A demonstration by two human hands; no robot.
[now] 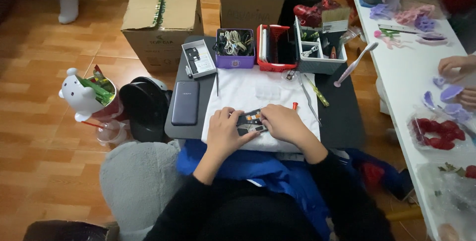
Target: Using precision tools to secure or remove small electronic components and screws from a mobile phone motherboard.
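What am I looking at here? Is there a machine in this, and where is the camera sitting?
No machine: these are a person's two bare hands, filmed by one camera worn on their head, looking down. The left hand and right hand both grip a small opened device, dark with orange parts inside; its exact kind is too small to tell. It rests on a white cloth spread over a small dark table. Beside the cloth lies a dark smartphone. At the table's far edge stand a purple box of cables, a red basket and a grey organiser. Tweezers lie right of the hands. On the right, another person's hand works at a white table.
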